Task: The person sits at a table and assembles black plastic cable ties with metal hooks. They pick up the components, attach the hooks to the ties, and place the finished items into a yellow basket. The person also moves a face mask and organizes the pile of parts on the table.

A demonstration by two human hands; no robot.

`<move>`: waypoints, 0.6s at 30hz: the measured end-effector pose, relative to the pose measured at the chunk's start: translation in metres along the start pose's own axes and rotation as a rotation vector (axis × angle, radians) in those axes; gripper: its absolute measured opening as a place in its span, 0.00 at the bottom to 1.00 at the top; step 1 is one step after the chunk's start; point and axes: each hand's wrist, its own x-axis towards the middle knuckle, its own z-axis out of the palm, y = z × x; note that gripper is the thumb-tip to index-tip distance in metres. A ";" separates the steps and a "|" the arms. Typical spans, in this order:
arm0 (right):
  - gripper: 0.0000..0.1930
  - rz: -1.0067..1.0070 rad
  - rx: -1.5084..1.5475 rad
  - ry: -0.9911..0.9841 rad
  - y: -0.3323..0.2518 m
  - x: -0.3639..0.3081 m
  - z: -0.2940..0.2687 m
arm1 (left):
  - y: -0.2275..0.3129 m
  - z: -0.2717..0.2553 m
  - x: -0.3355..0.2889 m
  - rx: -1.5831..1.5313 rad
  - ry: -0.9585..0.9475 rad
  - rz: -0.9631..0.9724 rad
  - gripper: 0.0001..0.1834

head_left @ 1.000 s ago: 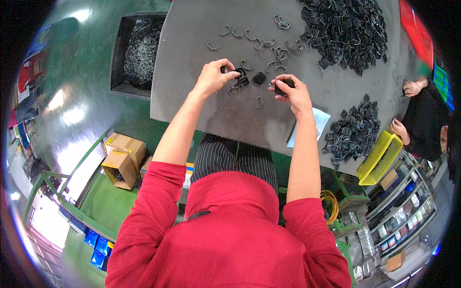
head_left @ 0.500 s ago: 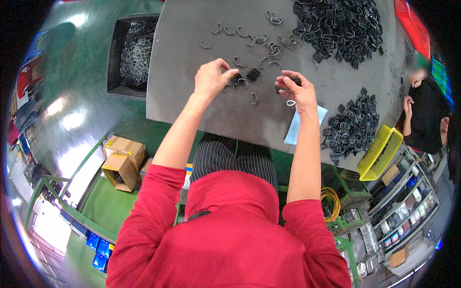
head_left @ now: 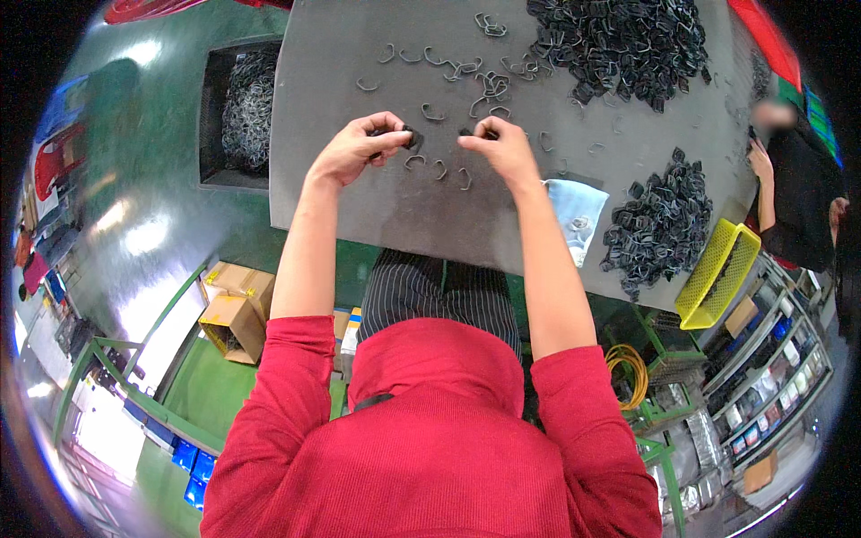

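Note:
My left hand [head_left: 359,151] is closed on a small black plastic piece [head_left: 412,138], pinched between thumb and fingers over the grey table [head_left: 359,211]. To its right, my right hand [head_left: 508,151] is also closed, its fingertips around another small black piece [head_left: 465,133], mostly hidden. The two hands are apart. Just below them lie several loose C-shaped wire clips [head_left: 465,179]. More wire clips [head_left: 491,85] are scattered on the table beyond the hands.
Large heap of black pieces with wire clips [head_left: 619,49] at far right; smaller heap [head_left: 659,224] nearer. Pale blue face mask [head_left: 574,211] lies beside my right forearm. Yellow basket [head_left: 717,273] at the table's right edge, a person [head_left: 798,197] beyond. Black crate of wire clips [head_left: 211,143] stands left.
My right hand has moved left, nearer the middle, where a loose black piece lay. My left hand has drawn back to the left with a black piece. The view has shifted slightly.

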 end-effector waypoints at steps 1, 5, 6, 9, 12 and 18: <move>0.09 0.093 0.271 -0.109 -0.007 -0.012 -0.018 | 0.002 -0.004 -0.008 -0.134 -0.105 0.076 0.09; 0.08 0.065 0.972 -0.152 -0.020 -0.055 -0.056 | 0.013 0.012 -0.025 -0.427 -0.214 0.225 0.08; 0.09 0.055 0.987 -0.134 -0.017 -0.058 -0.063 | 0.017 0.020 -0.022 -0.472 -0.202 0.220 0.08; 0.11 0.139 0.515 -0.036 0.005 -0.047 -0.069 | 0.001 0.032 0.006 -0.483 -0.077 0.128 0.12; 0.18 0.000 -0.364 0.225 0.029 -0.033 -0.047 | -0.017 0.052 0.033 -0.370 0.125 -0.006 0.16; 0.11 0.079 -0.011 0.108 0.045 -0.035 -0.043 | -0.039 0.120 0.039 0.700 0.522 0.379 0.15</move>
